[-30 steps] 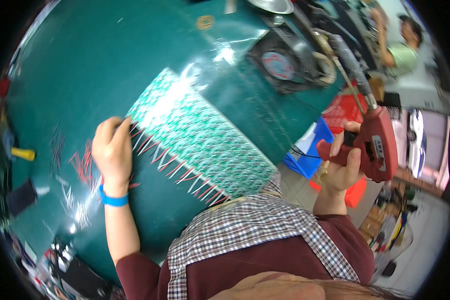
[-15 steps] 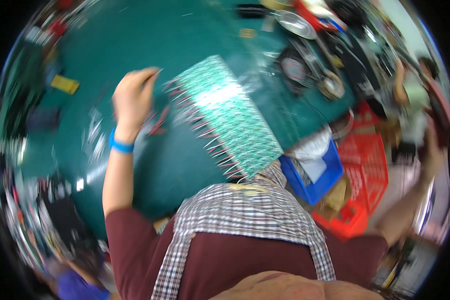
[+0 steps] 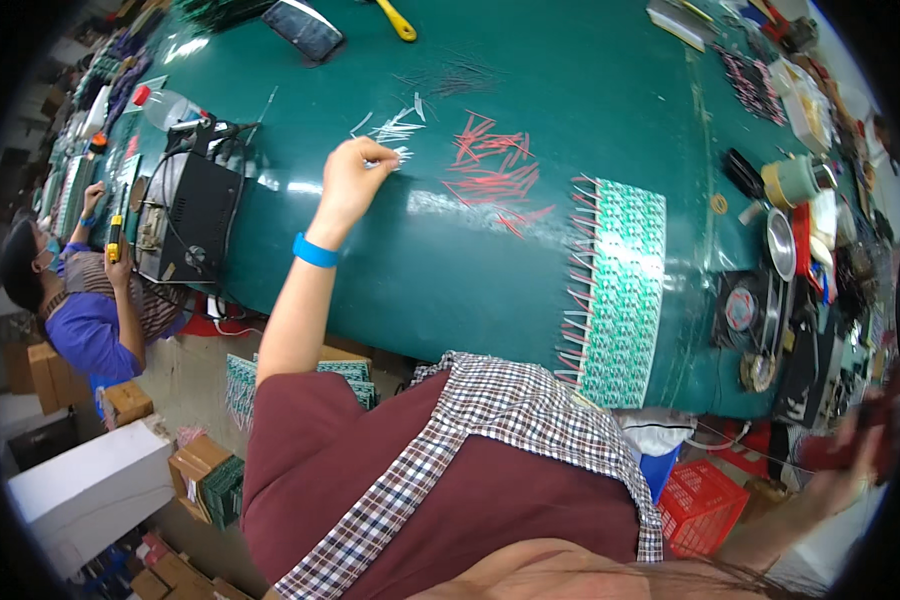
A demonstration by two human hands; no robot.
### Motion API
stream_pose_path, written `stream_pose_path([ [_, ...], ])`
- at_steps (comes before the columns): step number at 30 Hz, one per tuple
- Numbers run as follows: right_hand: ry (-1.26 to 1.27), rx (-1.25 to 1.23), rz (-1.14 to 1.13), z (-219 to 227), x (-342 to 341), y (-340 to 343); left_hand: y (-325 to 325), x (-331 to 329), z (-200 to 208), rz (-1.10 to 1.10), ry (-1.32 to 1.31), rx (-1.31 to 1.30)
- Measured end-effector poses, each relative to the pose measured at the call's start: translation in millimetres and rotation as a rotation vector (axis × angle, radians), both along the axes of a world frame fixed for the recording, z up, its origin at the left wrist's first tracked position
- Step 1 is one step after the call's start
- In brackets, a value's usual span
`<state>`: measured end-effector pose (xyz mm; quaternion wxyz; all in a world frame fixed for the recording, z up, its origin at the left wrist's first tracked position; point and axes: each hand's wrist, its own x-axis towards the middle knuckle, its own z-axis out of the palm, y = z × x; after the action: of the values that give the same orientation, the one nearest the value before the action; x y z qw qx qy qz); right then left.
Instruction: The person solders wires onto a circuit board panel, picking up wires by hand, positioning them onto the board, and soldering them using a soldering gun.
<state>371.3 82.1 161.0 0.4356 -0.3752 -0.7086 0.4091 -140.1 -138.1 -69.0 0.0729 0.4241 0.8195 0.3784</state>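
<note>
My left hand (image 3: 355, 180), with a blue band on its wrist, is over the green table (image 3: 420, 270), fingers pinched together beside a small pile of short white wires (image 3: 398, 130). Whatever lies between the fingertips is too small to make out. Further right are loose red wires (image 3: 495, 180), and dark wires (image 3: 460, 77) lie beyond. A green circuit board panel (image 3: 625, 300) rests at the table's near right, red and white wires sticking out along its left edge. Far out at the right, my right hand (image 3: 860, 455) is smeared by motion near a dark red shape; its fingers cannot be read.
A phone (image 3: 305, 30) and a yellow handle (image 3: 397, 20) lie at the far side. A black box-shaped device (image 3: 192, 215) stands left, beside a co-worker in purple (image 3: 95, 325). Tape rolls (image 3: 757, 372) and a metal bowl (image 3: 781, 245) crowd the right; a red crate (image 3: 702, 505) stands below.
The view has swung left, so the board panel now appears further right. My left hand now is beside the white wires, fingers still pinched. My right arm stays stretched out to the right.
</note>
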Motion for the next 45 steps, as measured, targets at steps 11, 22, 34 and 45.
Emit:
stream_pose_path([
  [11, 0.549, -0.517, 0.146, -165, -60, 11, 35, 11, 18, -0.004, 0.181, -0.169],
  [22, 0.609, -0.637, 0.191, -194, -93, 46, 111, -4, 36, -0.145, 0.513, -0.126],
  [34, 0.581, -0.643, 0.107, -193, -99, 42, 202, -63, 29, -0.181, 0.323, -0.331],
  [45, 0.607, -0.654, 0.11, -192, -106, 39, 240, -39, 17, -0.437, 0.144, -0.094],
])
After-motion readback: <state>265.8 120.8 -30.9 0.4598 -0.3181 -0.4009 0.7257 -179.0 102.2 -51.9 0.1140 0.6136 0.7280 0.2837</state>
